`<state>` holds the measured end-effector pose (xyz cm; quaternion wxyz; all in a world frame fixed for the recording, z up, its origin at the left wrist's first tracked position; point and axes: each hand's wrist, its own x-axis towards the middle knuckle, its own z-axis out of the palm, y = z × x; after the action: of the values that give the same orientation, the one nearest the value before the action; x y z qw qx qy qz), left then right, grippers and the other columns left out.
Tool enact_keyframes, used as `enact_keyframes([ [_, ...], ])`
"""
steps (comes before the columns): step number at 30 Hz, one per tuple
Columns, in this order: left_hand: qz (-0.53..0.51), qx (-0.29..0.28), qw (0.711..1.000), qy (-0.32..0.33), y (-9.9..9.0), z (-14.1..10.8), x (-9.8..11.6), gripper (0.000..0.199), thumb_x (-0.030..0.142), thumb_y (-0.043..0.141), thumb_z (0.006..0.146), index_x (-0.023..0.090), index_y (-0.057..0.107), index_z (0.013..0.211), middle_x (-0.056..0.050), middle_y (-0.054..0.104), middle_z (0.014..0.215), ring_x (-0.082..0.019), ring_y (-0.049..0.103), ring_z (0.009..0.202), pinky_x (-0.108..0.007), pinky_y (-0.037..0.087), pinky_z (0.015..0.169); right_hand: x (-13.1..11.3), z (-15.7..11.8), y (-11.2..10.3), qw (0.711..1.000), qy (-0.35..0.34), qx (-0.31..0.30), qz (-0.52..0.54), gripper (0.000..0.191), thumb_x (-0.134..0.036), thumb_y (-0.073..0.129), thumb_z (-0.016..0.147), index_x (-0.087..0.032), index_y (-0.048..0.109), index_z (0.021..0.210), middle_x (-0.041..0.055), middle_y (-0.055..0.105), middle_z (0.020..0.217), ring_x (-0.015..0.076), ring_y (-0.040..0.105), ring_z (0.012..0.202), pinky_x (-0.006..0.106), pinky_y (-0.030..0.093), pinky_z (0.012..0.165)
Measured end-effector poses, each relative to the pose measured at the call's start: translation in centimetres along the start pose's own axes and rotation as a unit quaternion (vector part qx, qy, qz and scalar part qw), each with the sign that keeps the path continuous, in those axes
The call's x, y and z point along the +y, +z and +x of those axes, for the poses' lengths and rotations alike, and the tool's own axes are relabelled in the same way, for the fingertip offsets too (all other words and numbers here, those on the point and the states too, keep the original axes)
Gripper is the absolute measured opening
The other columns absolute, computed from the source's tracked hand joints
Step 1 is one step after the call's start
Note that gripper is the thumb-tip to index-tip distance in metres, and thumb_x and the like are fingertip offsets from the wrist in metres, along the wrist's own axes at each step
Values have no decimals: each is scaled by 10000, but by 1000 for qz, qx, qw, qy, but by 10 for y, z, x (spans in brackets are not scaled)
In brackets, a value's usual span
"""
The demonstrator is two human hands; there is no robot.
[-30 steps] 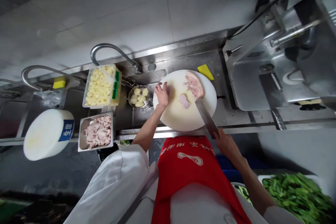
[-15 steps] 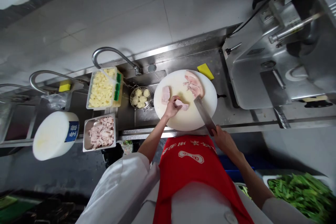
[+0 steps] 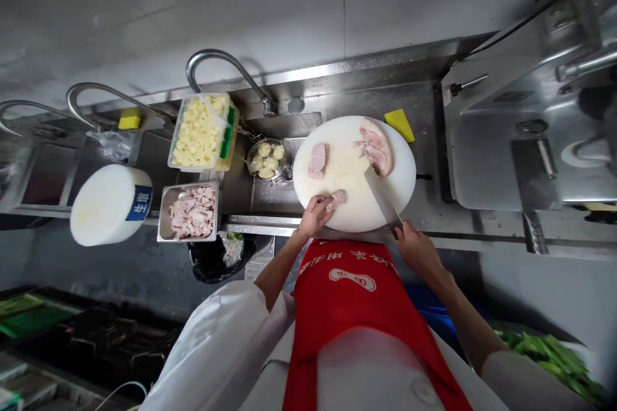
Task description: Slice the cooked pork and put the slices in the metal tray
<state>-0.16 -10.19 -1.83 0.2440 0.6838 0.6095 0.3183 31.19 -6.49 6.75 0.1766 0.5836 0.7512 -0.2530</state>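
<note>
A round white cutting board [image 3: 349, 135] lies in front of me. Near its front edge my left hand [image 3: 315, 213] has its fingers closed on a small piece of pale meat [image 3: 337, 199]. My right hand [image 3: 417, 250] grips the handle of a cleaver [image 3: 382, 196], whose blade reaches over the board's right front part, its tip close to a large slab of meat [image 3: 376, 144]. The blade is apart from the piece in my left hand. A block of meat [image 3: 317, 161] rests on the board's left side.
Left of the board are a colander of peeled potatoes [image 3: 266, 160], a tub of pale cubes [image 3: 197, 131] and a metal pan of cut meat [image 3: 193, 212]. A yellow sponge [image 3: 400, 125] lies behind the board. A steel machine [image 3: 525, 135] stands at right; a tap [image 3: 226, 59] arches behind.
The view has shifted, so the counter sits differently in frame. My left hand and its meat piece are now nearer the board's front edge. The cleaver stays in my right hand.
</note>
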Motion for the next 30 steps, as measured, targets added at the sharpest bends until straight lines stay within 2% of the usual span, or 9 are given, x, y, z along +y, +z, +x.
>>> enact_keyframes([
  [4, -1, 55, 998, -25, 10, -5, 3, 347, 305, 630, 896, 219, 585, 1230, -96, 555, 1137, -205, 565, 1119, -381, 511, 1001, -11, -9, 0, 998, -55, -18, -29, 285, -326, 283, 1044, -150, 495, 1116, 113, 707, 810, 235, 688, 748, 297, 249, 574],
  [9, 26, 95, 994, -44, 19, -13, 2, 263, 337, 599, 913, 200, 621, 1136, -107, 577, 1092, -214, 573, 1078, -392, 517, 960, -30, -20, -2, 987, -132, -86, -39, 264, -323, 258, 1052, -163, 454, 1129, 106, 717, 834, 234, 708, 778, 279, 280, 573],
  [12, 22, 95, 994, -39, 20, -14, 1, 223, 337, 571, 935, 207, 639, 1103, -104, 599, 1082, -211, 570, 1070, -397, 513, 952, -34, -22, -4, 983, -136, -113, -56, 251, -308, 246, 1051, -167, 442, 1116, 110, 718, 857, 253, 711, 796, 280, 310, 578],
  [17, -6, 85, 995, -48, 20, -10, 4, 218, 341, 570, 942, 203, 645, 1093, -102, 614, 1091, -208, 572, 1076, -395, 510, 951, -31, -22, -6, 978, -148, -122, -76, 232, -247, 289, 1032, -141, 441, 1171, 126, 713, 871, 265, 709, 826, 290, 363, 605],
  [20, -16, 90, 996, -25, 17, -9, 7, 205, 317, 568, 947, 194, 644, 1093, -99, 616, 1091, -201, 574, 1064, -376, 512, 945, -43, -11, -6, 976, -168, -110, -86, 266, -174, 318, 1003, -115, 442, 1231, 140, 711, 896, 257, 705, 839, 294, 407, 653],
  [23, -21, 66, 998, 3, 10, -10, 6, 228, 302, 553, 954, 188, 622, 1138, -102, 603, 1120, -198, 570, 1083, -367, 511, 959, -72, 14, -7, 976, -178, -95, -86, 322, -118, 319, 972, -108, 472, 1255, 157, 712, 954, 252, 693, 883, 308, 447, 740],
  [26, -7, 7, 999, 34, -5, -8, 1, 300, 300, 546, 953, 196, 572, 1233, -120, 558, 1243, -221, 531, 1195, -396, 484, 1017, -91, 39, -14, 978, -170, -85, -83, 345, -162, 299, 991, -113, 492, 1273, 172, 716, 976, 248, 685, 897, 310, 452, 768],
  [28, 20, -50, 996, 67, -12, -3, -5, 327, 286, 531, 960, 210, 545, 1277, -126, 517, 1347, -247, 466, 1295, -438, 437, 1067, -87, 48, -22, 980, -167, -84, -74, 335, -245, 290, 1019, -131, 516, 1237, 162, 718, 967, 240, 685, 883, 295, 436, 735],
  [30, 46, -96, 990, 89, -12, 4, -9, 333, 296, 530, 965, 222, 539, 1289, -120, 514, 1376, -260, 449, 1314, -461, 408, 1074, -73, 49, -28, 983, -149, -83, -64, 331, -321, 291, 1032, -152, 537, 1174, 140, 717, 953, 231, 684, 875, 280, 405, 702],
])
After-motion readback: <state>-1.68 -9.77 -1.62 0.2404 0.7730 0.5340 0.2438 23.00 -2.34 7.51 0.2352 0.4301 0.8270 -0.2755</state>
